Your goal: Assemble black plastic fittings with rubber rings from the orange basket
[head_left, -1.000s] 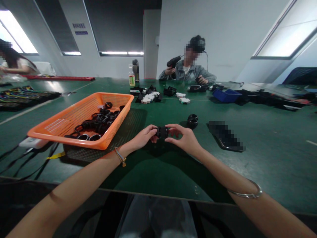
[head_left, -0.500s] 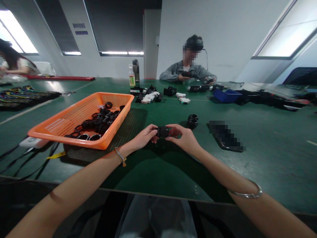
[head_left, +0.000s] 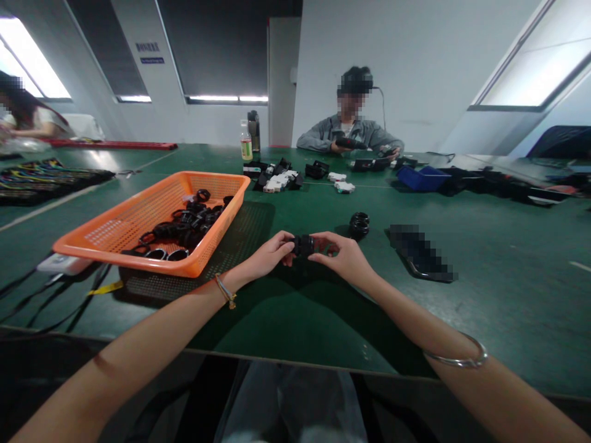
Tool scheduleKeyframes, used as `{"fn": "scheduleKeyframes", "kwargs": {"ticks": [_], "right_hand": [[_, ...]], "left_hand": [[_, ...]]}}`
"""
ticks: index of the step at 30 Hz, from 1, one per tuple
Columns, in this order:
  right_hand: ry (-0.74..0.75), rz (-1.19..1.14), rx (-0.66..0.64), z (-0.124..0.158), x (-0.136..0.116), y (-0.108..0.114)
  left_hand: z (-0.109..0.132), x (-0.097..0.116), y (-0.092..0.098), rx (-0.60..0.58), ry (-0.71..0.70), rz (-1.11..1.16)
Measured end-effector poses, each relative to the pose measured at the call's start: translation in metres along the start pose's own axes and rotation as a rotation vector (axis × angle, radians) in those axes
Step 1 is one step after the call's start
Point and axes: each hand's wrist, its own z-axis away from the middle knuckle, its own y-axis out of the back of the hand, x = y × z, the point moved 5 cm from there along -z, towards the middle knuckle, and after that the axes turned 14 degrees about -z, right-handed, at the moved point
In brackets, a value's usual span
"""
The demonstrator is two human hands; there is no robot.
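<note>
Between my two hands is a black, ribbed cylindrical part [head_left: 304,246], held sideways just above the green table [head_left: 295,326]. My left hand [head_left: 272,253] grips its left end with thumb and fingers. On its right end, my right hand [head_left: 340,253] closes thumb and fingertips. Whether it is one piece or two joined pieces I cannot tell. A small stack of black rings [head_left: 359,226] stands on the table just beyond my right hand. To the left, an orange basket [head_left: 198,264] holds many black ring-shaped parts [head_left: 189,221].
A dark phone [head_left: 422,253] lies at the right. Farther back are white and black parts [head_left: 279,178], a bottle [head_left: 246,141] and a blue bin [head_left: 422,178]. Cables [head_left: 92,295] run beside the basket. A co-worker [head_left: 353,123] sits across the table, another person [head_left: 32,117] at far left.
My hands and the black cylindrical part stay almost in place. Across the table, the co-worker's head has shifted slightly to the left.
</note>
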Motion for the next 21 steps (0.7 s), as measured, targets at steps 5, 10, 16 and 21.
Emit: {"fn": "scheduleKeyframes", "kwargs": {"ticks": [5,10,16,21], "right_hand": [[0.012,0.03,0.003,0.0002,-0.0019,-0.0002],[0.033,0.01,-0.015,0.0004,-0.002,-0.0017],[0.052,-0.001,-0.022,0.0003,-0.0022,-0.0012],[0.033,0.009,-0.042,0.0004,-0.0011,-0.0019]], "left_hand": [[-0.0019,-0.002,-0.0009,0.009,-0.007,0.002],[-0.0026,-0.0027,-0.0009,0.025,-0.009,-0.02],[-0.0011,-0.0007,-0.0009,0.019,-0.01,-0.054],[0.0007,0.0035,-0.0008,0.024,-0.032,-0.085]]}}
